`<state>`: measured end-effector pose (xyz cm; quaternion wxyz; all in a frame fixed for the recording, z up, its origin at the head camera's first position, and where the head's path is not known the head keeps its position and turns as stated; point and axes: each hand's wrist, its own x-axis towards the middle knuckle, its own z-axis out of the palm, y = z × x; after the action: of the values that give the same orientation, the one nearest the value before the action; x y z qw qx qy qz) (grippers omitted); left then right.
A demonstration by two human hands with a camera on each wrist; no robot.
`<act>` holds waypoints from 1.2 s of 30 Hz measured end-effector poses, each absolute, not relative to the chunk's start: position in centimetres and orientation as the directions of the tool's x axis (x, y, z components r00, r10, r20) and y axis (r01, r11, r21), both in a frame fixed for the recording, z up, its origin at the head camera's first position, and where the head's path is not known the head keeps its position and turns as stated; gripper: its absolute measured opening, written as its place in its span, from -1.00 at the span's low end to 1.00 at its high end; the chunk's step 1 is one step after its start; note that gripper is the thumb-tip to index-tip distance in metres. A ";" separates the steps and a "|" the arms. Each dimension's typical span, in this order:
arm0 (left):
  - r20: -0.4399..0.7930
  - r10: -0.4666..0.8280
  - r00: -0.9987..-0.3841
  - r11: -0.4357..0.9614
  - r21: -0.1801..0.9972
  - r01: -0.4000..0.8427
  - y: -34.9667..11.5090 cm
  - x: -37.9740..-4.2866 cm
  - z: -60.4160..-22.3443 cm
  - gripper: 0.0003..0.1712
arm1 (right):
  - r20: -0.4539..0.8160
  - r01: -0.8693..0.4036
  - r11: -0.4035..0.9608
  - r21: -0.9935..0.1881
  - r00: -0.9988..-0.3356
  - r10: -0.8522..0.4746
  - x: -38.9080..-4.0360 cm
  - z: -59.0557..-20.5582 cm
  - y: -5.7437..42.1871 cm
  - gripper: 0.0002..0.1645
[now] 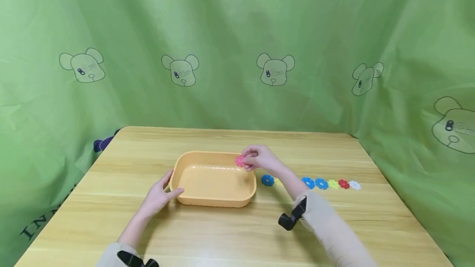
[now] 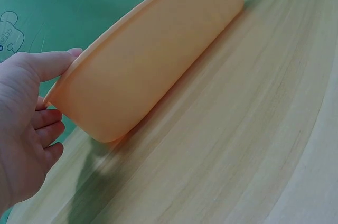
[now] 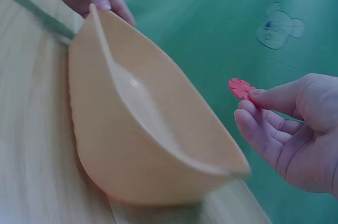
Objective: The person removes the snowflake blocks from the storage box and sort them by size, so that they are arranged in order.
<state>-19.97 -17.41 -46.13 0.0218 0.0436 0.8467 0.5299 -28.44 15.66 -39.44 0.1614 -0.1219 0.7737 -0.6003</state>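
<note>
An orange plastic basin [image 1: 213, 203] with rounded corners stands on the table, its inside bare in the head view. My left hand [image 1: 157, 197] grips its left end, thumb over the rim and fingers outside, as the left wrist view also shows. Between thumb and fingertips my right hand [image 1: 261, 159] pinches a pink-red notched disc [image 3: 241, 87], held above the basin's far right corner. To the right lies a row of flat flower-like discs: blue discs [image 1: 267, 180], yellow ones [image 1: 333, 183], a red disc [image 1: 344, 184] and a white disc [image 1: 355, 185]. My right forearm hides part of that row.
The wooden table [image 1: 222, 238] carries the basin and the discs. A green curtain [image 1: 222, 19] printed with bear heads hangs behind it and along both sides. Something dark purple [image 1: 103, 143] shows beyond the table's left far corner.
</note>
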 end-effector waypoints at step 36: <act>-0.010 0.100 -0.995 0.437 0.899 0.035 -17.3 -19.6 -45.7 -0.03 | -0.171 0.187 0.033 -0.982 -0.944 0.281 -22.4 -46.9 47.2 -0.79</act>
<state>-19.59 -17.26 -45.74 0.0308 0.0399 0.8470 0.5292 -22.42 47.20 -46.85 -0.0348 0.1632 0.7180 -0.6758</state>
